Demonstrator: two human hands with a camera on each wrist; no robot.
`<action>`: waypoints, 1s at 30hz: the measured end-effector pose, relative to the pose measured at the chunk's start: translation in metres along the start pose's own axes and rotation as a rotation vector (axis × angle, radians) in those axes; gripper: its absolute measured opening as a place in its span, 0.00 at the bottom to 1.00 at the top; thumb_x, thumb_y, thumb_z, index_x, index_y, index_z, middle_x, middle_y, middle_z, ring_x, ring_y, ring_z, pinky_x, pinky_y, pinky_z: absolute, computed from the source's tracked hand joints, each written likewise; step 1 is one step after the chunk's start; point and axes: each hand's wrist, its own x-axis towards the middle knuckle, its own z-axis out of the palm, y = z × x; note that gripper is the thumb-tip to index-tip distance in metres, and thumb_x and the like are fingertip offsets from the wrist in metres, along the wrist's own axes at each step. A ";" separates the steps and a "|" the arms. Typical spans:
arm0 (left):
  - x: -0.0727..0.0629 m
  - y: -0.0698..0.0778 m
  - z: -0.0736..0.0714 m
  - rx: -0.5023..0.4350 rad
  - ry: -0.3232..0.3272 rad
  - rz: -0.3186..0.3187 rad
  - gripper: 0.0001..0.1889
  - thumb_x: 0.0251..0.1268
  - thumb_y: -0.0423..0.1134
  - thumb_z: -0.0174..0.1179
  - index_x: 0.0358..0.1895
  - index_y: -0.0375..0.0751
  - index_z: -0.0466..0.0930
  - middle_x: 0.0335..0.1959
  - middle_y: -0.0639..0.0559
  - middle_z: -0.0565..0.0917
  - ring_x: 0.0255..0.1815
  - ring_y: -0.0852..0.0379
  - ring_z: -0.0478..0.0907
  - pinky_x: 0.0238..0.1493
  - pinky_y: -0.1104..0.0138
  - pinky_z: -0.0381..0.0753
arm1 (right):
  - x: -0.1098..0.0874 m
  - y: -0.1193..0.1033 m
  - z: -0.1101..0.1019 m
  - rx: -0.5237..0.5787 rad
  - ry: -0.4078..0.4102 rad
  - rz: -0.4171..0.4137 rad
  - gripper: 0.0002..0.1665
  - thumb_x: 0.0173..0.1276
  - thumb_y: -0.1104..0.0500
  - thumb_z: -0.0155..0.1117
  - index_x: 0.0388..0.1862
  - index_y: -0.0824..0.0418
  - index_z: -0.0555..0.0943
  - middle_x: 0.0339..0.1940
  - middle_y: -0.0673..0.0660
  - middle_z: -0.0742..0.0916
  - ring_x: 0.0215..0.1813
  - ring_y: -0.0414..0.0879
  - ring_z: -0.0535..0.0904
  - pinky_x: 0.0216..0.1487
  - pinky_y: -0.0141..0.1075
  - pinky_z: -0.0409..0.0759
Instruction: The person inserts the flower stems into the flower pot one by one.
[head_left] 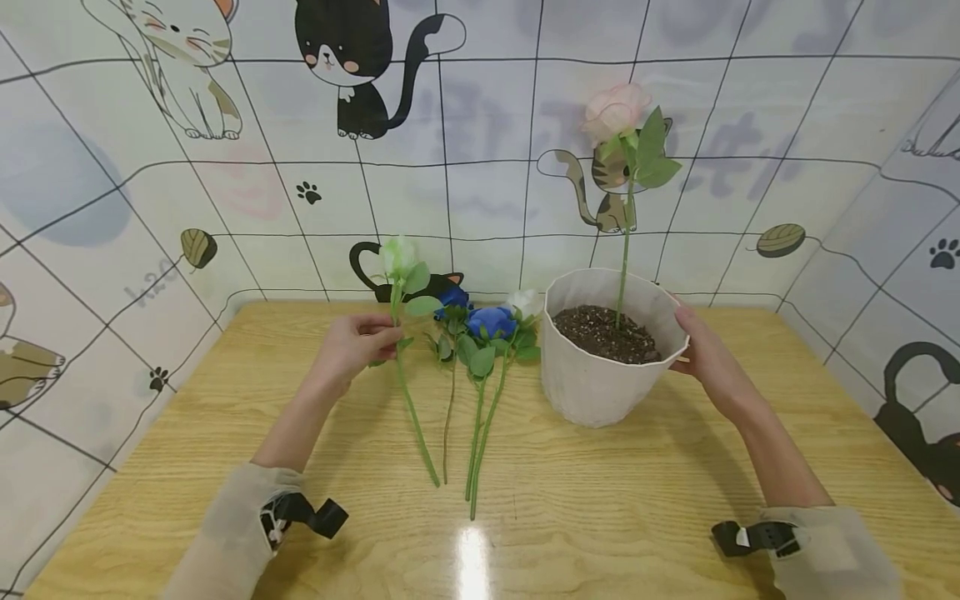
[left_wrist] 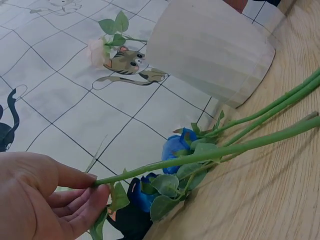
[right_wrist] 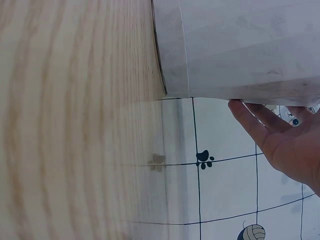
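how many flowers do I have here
5: the pink flower in the pot, the pale green flower in your left hand, and on the table a white flower, a blue flower beside it and another blue flower farther left. Leaves could hide more.

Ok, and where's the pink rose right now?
In the head view, the pink rose stands right of centre, its stem in the dark soil of the white pot, which the right hand touches.
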 end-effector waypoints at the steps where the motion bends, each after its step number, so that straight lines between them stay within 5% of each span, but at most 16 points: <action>1: -0.001 0.001 0.001 0.002 0.004 0.008 0.22 0.72 0.33 0.62 0.62 0.22 0.73 0.45 0.41 0.82 0.32 0.61 0.84 0.50 0.64 0.86 | 0.000 0.000 0.000 -0.001 0.000 0.001 0.38 0.84 0.37 0.25 0.85 0.51 0.46 0.75 0.67 0.63 0.60 0.34 0.74 0.52 0.25 0.79; 11: -0.008 0.012 0.006 -0.053 0.068 0.165 0.18 0.69 0.30 0.64 0.57 0.22 0.78 0.43 0.40 0.85 0.31 0.61 0.85 0.44 0.68 0.87 | 0.000 0.001 -0.001 -0.002 -0.003 -0.003 0.37 0.84 0.37 0.25 0.85 0.50 0.45 0.76 0.68 0.62 0.60 0.33 0.73 0.52 0.26 0.79; 22: -0.018 0.025 0.009 -0.097 0.094 0.242 0.17 0.66 0.32 0.68 0.53 0.23 0.80 0.34 0.51 0.87 0.28 0.60 0.85 0.42 0.66 0.87 | 0.000 -0.001 0.000 -0.019 -0.007 0.003 0.37 0.84 0.36 0.25 0.85 0.49 0.45 0.77 0.68 0.61 0.61 0.34 0.73 0.52 0.26 0.79; 30: -0.026 0.040 0.015 -0.126 0.135 0.341 0.15 0.65 0.37 0.70 0.48 0.28 0.82 0.38 0.44 0.88 0.29 0.57 0.84 0.41 0.65 0.87 | 0.000 0.000 0.000 0.000 0.006 -0.003 0.37 0.84 0.38 0.26 0.85 0.51 0.46 0.75 0.67 0.63 0.58 0.33 0.75 0.51 0.26 0.80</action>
